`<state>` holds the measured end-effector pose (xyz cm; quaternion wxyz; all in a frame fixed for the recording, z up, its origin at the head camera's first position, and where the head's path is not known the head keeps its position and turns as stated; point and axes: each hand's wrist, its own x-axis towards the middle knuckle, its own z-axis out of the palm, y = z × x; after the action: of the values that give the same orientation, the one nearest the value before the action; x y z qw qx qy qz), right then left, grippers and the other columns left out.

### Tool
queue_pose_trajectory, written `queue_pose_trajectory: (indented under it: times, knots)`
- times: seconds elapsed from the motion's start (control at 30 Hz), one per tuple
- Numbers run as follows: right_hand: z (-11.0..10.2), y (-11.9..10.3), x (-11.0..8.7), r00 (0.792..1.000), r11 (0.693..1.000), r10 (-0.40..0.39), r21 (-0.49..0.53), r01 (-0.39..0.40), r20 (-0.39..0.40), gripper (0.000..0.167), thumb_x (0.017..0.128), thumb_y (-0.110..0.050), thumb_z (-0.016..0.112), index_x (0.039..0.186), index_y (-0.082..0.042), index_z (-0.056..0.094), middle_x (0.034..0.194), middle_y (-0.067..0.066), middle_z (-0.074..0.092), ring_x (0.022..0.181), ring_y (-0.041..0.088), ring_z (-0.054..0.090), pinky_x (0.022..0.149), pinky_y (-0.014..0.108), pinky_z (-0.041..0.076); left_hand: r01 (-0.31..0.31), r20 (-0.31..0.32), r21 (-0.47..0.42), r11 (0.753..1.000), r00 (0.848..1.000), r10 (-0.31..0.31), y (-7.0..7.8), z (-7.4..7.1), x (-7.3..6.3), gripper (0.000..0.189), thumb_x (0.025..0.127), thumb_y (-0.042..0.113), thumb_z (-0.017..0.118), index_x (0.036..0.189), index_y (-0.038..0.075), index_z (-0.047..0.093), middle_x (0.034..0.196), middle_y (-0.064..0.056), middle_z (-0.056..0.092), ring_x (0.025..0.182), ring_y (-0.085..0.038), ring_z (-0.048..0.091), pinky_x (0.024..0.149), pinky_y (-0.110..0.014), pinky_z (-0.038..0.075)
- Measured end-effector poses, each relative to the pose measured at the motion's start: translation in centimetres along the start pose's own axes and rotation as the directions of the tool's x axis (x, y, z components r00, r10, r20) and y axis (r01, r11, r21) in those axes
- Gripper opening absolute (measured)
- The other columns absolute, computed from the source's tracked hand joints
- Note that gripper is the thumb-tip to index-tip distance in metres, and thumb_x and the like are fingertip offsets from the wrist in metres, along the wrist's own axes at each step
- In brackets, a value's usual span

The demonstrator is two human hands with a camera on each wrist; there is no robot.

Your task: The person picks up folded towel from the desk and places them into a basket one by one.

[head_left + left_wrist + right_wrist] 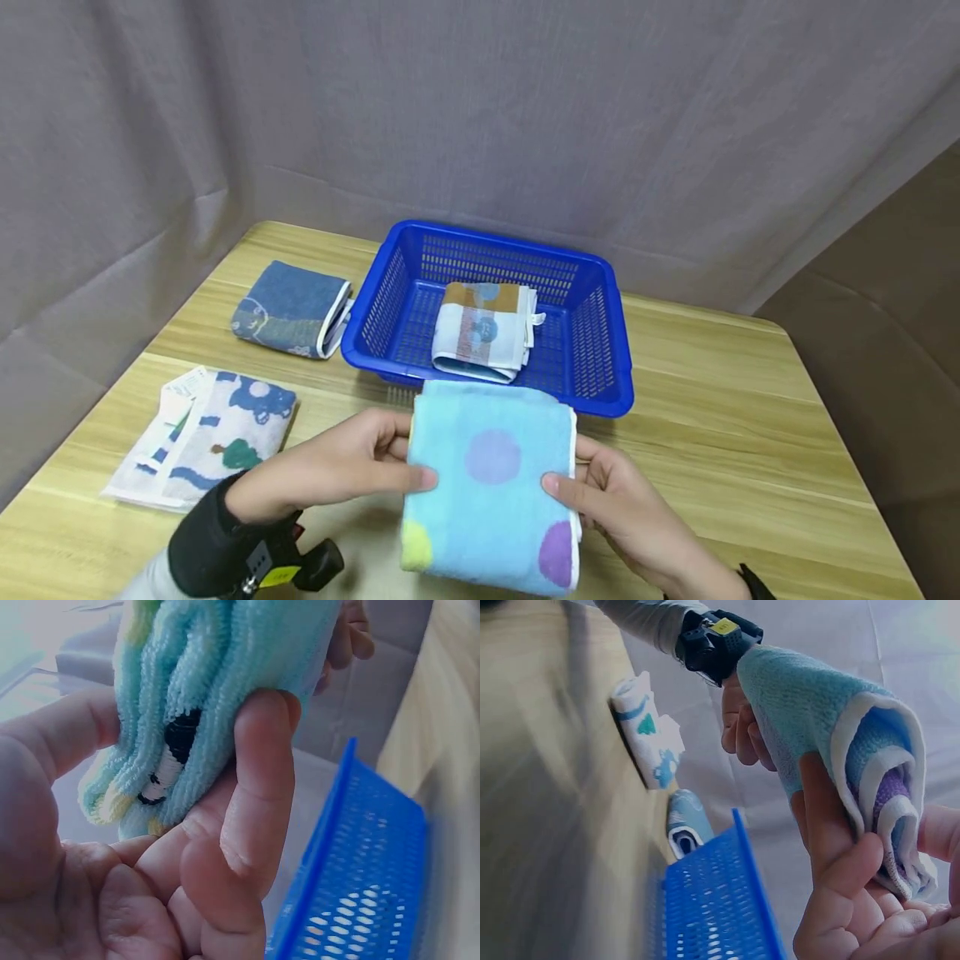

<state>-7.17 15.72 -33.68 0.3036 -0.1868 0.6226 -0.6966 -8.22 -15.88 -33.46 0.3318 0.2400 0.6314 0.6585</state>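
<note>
While the left hand (352, 458) and right hand (626, 500), set apart, pinch its opposite sides, the folded towel (491, 521) is held above the table (750, 417), on the near side of the blue basket (491, 241). It should be light, soft and hard to damage, and its fuzzy pile ought to give skin good purchase; loose layers sliding out of line look the likelier trouble. Both side edges seem the best hold, thumbs on the upper face and fingers behind, catching every fold. Its face is light blue with a pale purple dot in the middle, a yellow patch at the near left corner, a deeper purple one at the near right, and white edging along the right side.
</note>
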Motion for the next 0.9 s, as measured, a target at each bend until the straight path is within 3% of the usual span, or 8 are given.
queue_pose_trajectory:
  times: [0.3, 0.47, 0.57, 0.7, 0.9]
  knots:
    - [-0.5, -3.1, 1.7, 0.998, 0.996, -0.058, -0.063, 0.056, -0.032, 0.052, 0.102, -0.004, 0.048, 0.145, 0.015, 0.027, 0.112, 0.008, 0.075, 0.096, 0.021, 0.074, 0.077, 0.041, 0.059, -0.073, -0.061, 0.128, 0.989, 0.995, 0.081, 2.4, -0.9, 0.5, 0.040, 0.099, 0.015, 0.060, 0.130, -0.009, 0.054, 0.113, -0.023, 0.071, 0.102, -0.021, 0.072, 0.088, -0.031, 0.057]
    - [-0.9, -4.9, 2.9, 0.995, 0.994, -0.048, -0.102, 0.039, -0.088, 0.054, 0.102, -0.007, 0.051, 0.146, 0.012, 0.028, 0.107, 0.005, 0.076, 0.091, 0.018, 0.075, 0.073, 0.038, 0.060, -0.039, -0.149, 0.200, 0.979, 0.986, 0.070, 3.7, -1.8, 1.3, 0.035, 0.098, 0.020, 0.062, 0.123, -0.005, 0.058, 0.100, -0.010, 0.075, 0.087, -0.008, 0.068, 0.076, -0.024, 0.053]
    - [-1.3, -5.4, 3.6, 0.993, 0.992, -0.052, -0.122, 0.039, -0.110, 0.053, 0.102, -0.008, 0.051, 0.147, 0.011, 0.029, 0.105, 0.003, 0.076, 0.089, 0.017, 0.075, 0.072, 0.037, 0.060, -0.008, -0.191, 0.229, 0.973, 0.980, 0.053, 4.1, -2.3, 1.9, 0.028, 0.097, 0.024, 0.063, 0.111, -0.001, 0.059, 0.076, 0.003, 0.061, 0.067, -0.005, 0.050, 0.062, -0.021, 0.041]
    - [-1.7, -5.6, 4.5, 0.991, 0.990, -0.047, -0.138, 0.030, -0.127, 0.054, 0.103, -0.010, 0.051, 0.148, 0.007, 0.029, 0.105, 0.001, 0.076, 0.090, 0.015, 0.075, 0.074, 0.036, 0.060, 0.024, -0.224, 0.253, 0.967, 0.974, 0.035, 4.1, -3.1, 2.4, 0.024, 0.096, 0.026, 0.063, 0.098, 0.003, 0.054, 0.066, 0.004, 0.040, 0.062, -0.011, 0.041, 0.060, -0.024, 0.038]
    - [-2.1, -5.6, 5.6, 0.987, 0.991, -0.033, -0.136, 0.012, -0.157, 0.052, 0.103, -0.013, 0.053, 0.147, 0.006, 0.032, 0.103, 0.000, 0.076, 0.089, 0.012, 0.074, 0.076, 0.031, 0.060, 0.044, -0.264, 0.257, 0.965, 0.964, 0.026, 4.1, -4.2, 3.1, 0.023, 0.095, 0.027, 0.062, 0.094, 0.006, 0.052, 0.066, 0.005, 0.042, 0.068, -0.015, 0.049, 0.064, -0.026, 0.042]
